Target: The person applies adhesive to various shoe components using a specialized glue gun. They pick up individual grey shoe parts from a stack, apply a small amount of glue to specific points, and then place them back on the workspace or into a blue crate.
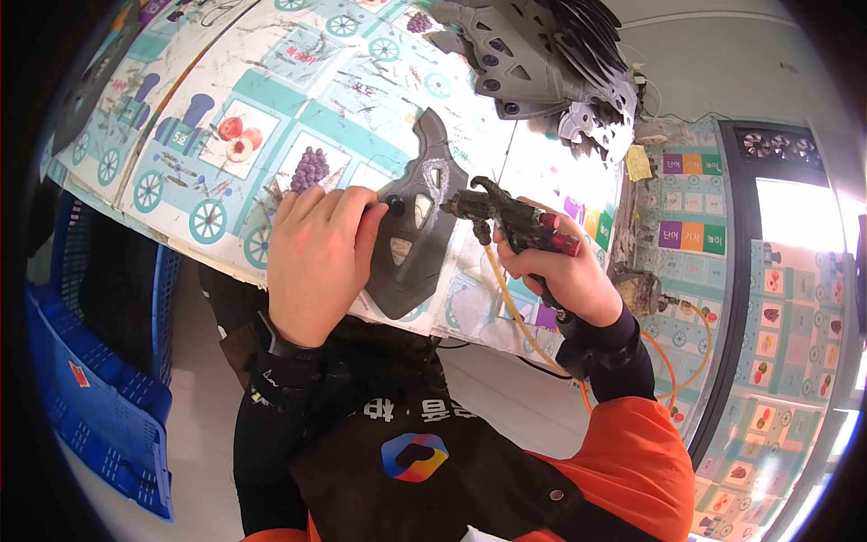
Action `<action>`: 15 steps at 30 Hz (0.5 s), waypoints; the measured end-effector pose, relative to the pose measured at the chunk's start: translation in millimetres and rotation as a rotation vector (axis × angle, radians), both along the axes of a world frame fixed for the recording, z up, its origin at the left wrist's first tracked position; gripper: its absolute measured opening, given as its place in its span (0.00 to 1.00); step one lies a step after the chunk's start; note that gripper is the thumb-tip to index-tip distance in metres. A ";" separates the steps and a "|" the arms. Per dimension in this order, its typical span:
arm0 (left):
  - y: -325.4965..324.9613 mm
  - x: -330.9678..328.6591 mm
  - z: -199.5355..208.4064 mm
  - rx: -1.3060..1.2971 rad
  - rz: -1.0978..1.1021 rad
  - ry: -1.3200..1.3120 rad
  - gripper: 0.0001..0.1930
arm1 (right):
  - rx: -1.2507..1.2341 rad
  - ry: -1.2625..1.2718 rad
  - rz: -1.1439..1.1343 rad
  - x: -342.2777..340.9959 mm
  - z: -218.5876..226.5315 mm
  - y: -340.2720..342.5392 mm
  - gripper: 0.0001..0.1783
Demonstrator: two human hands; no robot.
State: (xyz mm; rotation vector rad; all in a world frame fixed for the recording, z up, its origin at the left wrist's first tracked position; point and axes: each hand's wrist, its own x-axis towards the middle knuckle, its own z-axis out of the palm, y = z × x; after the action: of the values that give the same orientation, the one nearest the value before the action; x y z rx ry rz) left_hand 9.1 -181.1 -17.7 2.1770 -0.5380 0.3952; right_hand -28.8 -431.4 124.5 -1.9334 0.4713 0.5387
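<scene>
A flat dark-grey moulded foam-like panel [411, 235], judged light and bendable, best gripped at its edge, is pinned on the picture-covered desk [298, 90] by the left hand [316, 262], while a grimy spray gun [506, 221] is clasped in the right hand [569, 280].

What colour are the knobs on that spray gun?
Red: the spray gun in the right hand has red knobs, clearest in the head view.

grey part's [411, 244] left edge under left hand [316, 257], spray-gun [510, 221] grip seemingly hidden
</scene>
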 end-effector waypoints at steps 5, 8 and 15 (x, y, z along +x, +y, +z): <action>1.5 -0.2 -0.2 -0.007 0.007 -0.013 0.05 | 0.012 0.035 0.086 5.9 2.2 -0.6 0.24; 0.8 0.7 0.3 -0.003 -0.006 -0.013 0.05 | 0.001 0.007 0.070 2.4 -6.6 -5.0 0.31; 1.3 -0.2 -0.7 -0.004 -0.001 -0.025 0.06 | -0.008 0.048 0.071 6.4 -3.8 -0.3 0.37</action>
State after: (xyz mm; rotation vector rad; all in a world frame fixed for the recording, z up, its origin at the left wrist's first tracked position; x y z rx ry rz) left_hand 8.9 -179.8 -18.4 2.1699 -0.5521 0.4230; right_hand -22.4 -431.6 120.7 -1.9544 0.4379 0.6310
